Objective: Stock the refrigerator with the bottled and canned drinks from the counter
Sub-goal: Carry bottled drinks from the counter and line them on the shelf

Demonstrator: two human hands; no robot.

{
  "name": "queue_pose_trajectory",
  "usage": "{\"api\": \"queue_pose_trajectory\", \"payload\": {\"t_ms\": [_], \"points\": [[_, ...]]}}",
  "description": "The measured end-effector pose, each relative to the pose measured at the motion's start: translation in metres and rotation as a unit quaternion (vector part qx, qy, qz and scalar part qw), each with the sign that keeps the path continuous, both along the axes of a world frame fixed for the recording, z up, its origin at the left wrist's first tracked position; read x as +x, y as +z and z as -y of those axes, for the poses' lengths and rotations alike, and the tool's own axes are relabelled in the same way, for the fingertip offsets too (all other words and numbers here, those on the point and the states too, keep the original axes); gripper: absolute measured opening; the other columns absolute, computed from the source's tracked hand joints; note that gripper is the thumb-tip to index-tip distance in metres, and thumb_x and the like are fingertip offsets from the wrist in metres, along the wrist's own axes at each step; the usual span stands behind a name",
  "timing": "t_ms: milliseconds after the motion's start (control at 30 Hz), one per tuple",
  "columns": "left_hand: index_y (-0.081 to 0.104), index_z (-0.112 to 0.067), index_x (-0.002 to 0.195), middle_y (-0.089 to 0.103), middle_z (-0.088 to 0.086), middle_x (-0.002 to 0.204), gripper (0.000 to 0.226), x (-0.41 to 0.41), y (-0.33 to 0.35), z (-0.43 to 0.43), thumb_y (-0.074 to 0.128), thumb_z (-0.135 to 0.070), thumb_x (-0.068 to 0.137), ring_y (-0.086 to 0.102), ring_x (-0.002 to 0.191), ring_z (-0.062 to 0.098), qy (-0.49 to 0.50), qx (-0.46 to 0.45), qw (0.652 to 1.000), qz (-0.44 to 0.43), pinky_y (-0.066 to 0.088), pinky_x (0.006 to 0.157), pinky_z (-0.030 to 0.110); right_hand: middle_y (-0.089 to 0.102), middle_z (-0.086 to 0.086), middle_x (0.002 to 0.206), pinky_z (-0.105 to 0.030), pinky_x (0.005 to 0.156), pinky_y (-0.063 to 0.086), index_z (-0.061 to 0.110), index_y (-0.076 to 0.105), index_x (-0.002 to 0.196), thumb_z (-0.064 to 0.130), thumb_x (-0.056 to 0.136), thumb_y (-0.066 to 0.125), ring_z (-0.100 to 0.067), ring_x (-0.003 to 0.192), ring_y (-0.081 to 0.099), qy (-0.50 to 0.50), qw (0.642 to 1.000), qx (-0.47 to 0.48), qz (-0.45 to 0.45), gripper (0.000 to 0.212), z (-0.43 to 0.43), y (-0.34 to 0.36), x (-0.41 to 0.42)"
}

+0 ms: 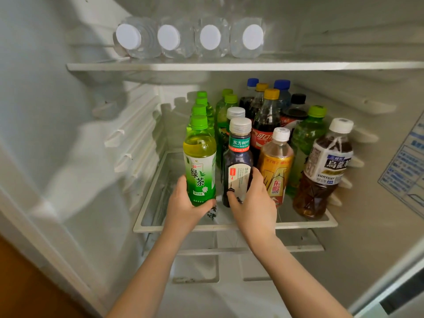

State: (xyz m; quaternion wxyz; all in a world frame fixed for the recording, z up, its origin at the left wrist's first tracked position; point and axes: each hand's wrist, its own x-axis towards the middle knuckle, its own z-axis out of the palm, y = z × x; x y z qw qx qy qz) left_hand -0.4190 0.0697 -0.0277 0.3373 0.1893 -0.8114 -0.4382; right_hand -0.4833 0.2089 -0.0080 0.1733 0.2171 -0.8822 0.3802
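Observation:
Inside the open refrigerator, my left hand (184,206) grips the base of a green tea bottle (200,160) with a green cap, upright at the front left of the lower shelf (307,224). My right hand (252,203) is wrapped around a dark tea bottle (238,161) with a silver cap just to its right. Beside that stand a yellow energy drink bottle (276,161) and a brown oolong tea bottle (325,171). Behind them are more green bottles, cola bottles (265,125) and blue-capped bottles.
Several clear water bottles (190,37) lie on their sides on the upper shelf (229,66), white caps toward me. The lower shelf's left part is bare glass. Refrigerator walls close in left and right; a label sticker (406,166) is on the right wall.

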Motion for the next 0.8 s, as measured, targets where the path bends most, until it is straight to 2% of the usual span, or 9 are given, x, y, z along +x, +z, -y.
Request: {"api": "queue_pose_trajectory", "payload": {"t_ms": [133,233,300,367,467,533,633,700,800], "points": [[0.047,-0.033,0.105,0.062,-0.01,0.103,0.059,0.0,0.0,-0.001,0.084,-0.029,0.06,0.059,0.094,0.001,0.003,0.01,1.0,0.013,0.045,0.069,0.017,0.052,-0.006,0.136,-0.036,0.081,0.05,0.012,0.028,0.145,0.033,0.085,0.064,-0.024,0.114,0.059,0.019,0.999,-0.013,-0.032,0.073,-0.012,0.004,0.005],[0.047,-0.032,0.104,0.062,-0.009,0.103,0.056,0.0,0.002,-0.002,0.083,-0.029,0.061,0.06,0.092,0.003,0.01,0.005,1.0,0.02,0.047,0.068,0.019,0.059,-0.003,0.123,-0.033,0.078,0.05,0.012,0.042,0.136,0.025,0.084,0.066,-0.02,0.104,0.061,0.028,0.994,-0.077,-0.066,0.059,-0.029,0.012,0.002],[0.047,-0.03,0.106,0.062,-0.009,0.104,0.057,0.0,0.003,-0.003,0.083,-0.03,0.062,0.059,0.092,0.003,0.01,-0.003,1.0,0.026,0.047,0.068,0.019,0.058,-0.003,0.115,-0.032,0.076,0.048,0.012,0.047,0.129,0.022,0.082,0.067,-0.02,0.101,0.058,0.013,0.992,-0.1,-0.077,0.052,-0.04,0.016,-0.002],[0.047,-0.029,0.109,0.062,-0.009,0.106,0.058,0.001,0.004,-0.003,0.084,-0.031,0.063,0.058,0.094,0.001,0.006,-0.01,1.0,0.028,0.045,0.068,0.017,0.054,-0.004,0.118,-0.033,0.075,0.047,0.012,0.048,0.125,0.022,0.081,0.068,-0.023,0.107,0.054,-0.022,0.991,-0.109,-0.076,0.05,-0.047,0.016,-0.005],[0.048,-0.025,0.114,0.061,-0.007,0.112,0.062,0.001,0.003,-0.003,0.084,-0.031,0.065,0.058,0.099,0.007,0.003,-0.017,0.999,0.029,0.047,0.074,0.022,0.047,-0.008,0.126,-0.033,0.077,0.044,0.008,0.045,0.126,0.023,0.078,0.072,-0.028,0.116,0.049,-0.073,0.988,-0.124,-0.053,0.057,-0.048,0.007,-0.004],[0.048,-0.022,0.116,0.06,-0.006,0.112,0.063,0.001,0.002,-0.003,0.085,-0.031,0.065,0.057,0.099,0.009,0.012,-0.031,0.999,0.033,0.046,0.075,0.024,0.043,-0.014,0.133,-0.038,0.087,0.045,0.004,0.038,0.134,0.023,0.078,0.072,-0.032,0.122,0.045,-0.087,0.986,-0.144,-0.007,0.068,-0.044,0.0,-0.005],[0.048,-0.021,0.116,0.058,-0.008,0.11,0.063,0.0,0.002,-0.003,0.085,-0.029,0.065,0.055,0.094,0.005,0.016,-0.044,0.998,0.031,0.042,0.07,0.015,0.036,-0.017,0.142,-0.042,0.101,0.04,0.003,0.024,0.144,0.024,0.083,0.068,-0.033,0.13,0.039,-0.076,0.982,-0.158,0.07,0.078,-0.036,-0.005,-0.014],[0.048,-0.022,0.114,0.058,-0.009,0.107,0.062,-0.001,0.001,-0.004,0.085,-0.028,0.065,0.054,0.089,-0.002,0.018,-0.048,0.998,0.031,0.04,0.068,0.009,0.036,-0.017,0.142,-0.043,0.099,0.041,0.004,0.022,0.145,0.023,0.085,0.066,-0.033,0.129,0.041,-0.075,0.984,-0.148,0.07,0.077,-0.034,-0.008,-0.019],[0.047,-0.024,0.112,0.058,-0.011,0.105,0.062,-0.001,0.001,-0.005,0.086,-0.029,0.063,0.053,0.088,-0.006,0.027,-0.046,0.998,0.033,0.039,0.067,0.008,0.042,-0.017,0.134,-0.043,0.091,0.046,0.004,0.028,0.142,0.024,0.085,0.067,-0.034,0.121,0.047,-0.083,0.986,-0.136,0.049,0.072,-0.035,-0.009,-0.021]]}}
